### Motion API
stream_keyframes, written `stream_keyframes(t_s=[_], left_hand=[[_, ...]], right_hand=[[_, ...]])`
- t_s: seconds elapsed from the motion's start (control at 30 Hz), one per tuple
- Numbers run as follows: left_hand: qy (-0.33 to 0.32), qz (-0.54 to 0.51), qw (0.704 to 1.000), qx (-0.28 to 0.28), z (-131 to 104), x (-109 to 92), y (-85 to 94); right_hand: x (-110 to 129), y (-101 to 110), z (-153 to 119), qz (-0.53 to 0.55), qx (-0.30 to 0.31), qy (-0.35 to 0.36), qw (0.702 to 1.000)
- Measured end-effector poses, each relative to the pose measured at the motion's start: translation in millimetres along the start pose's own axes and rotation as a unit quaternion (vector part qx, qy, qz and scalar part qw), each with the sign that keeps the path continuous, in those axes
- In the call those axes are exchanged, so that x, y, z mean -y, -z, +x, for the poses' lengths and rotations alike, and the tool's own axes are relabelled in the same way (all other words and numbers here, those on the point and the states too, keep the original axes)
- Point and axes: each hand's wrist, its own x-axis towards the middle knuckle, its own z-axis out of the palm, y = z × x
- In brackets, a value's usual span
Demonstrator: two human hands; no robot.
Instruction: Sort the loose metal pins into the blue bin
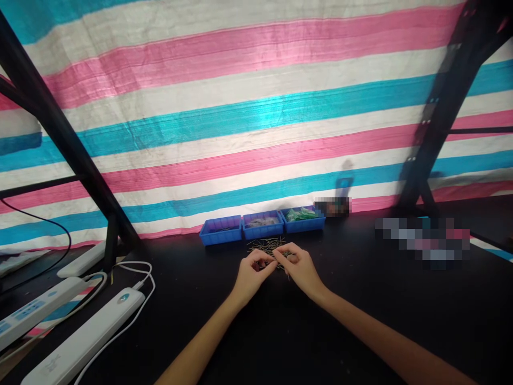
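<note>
My left hand (253, 271) and my right hand (297, 268) meet over a loose pile of thin, yellowish stick-like pieces (266, 245) on the black table. Both hands are closed, thumb and fingers pinched, with the fingertips almost touching. Whatever they pinch is too small to make out. Just beyond the pile stand three blue bins in a row. Dark, thin contents lie in the left bin (208, 237), clear plastic-looking items in the middle bin (262, 232), and green bagged items (301, 214) in the right bin (306, 225).
White power strips (44, 307) and a long white device (86, 337) with white cables lie on the left. Black metal legs (66, 139) rise at both sides. Behind the table (360, 299) hangs a striped sheet (240, 117). Blurred-out items (428, 240) lie at right.
</note>
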Motion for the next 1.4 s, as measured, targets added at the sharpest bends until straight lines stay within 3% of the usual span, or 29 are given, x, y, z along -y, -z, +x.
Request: stream_keyframes(t_s=[0.13,0.33,0.5,0.7,0.93,1.1,1.4], left_hand=[[-0.016,0.014,1.000,0.011,0.3,1.0,1.0],[0.043,-0.046,0.997,-0.034,7.1,3.2,8.0],[0.061,-0.032,0.987,-0.143,14.9,11.0,16.7],[0.060,0.012,0.951,-0.305,31.9,43.0,53.2],[0.041,0.093,0.913,-0.394,42.1,68.2,86.8],[0.000,0.181,0.898,-0.401,46.2,65.8,92.9],[-0.027,0.291,0.898,-0.330,53.0,67.6,96.3]], right_hand=[[-0.8,-0.5,0.1,0.003,0.004,0.013,1.000],[2.1,2.9,1.7,-0.010,-0.017,0.003,1.000],[4.8,2.6,0.1,-0.010,-0.011,-0.006,1.000],[2.4,1.1,-1.7,-0.020,0.003,-0.007,1.000],[-3.4,-3.0,-4.5,-0.027,0.036,0.004,0.999],[-6.7,-4.0,-5.9,-0.048,0.047,0.012,0.998],[-9.7,-3.7,-3.2,-0.106,0.053,0.033,0.992]])
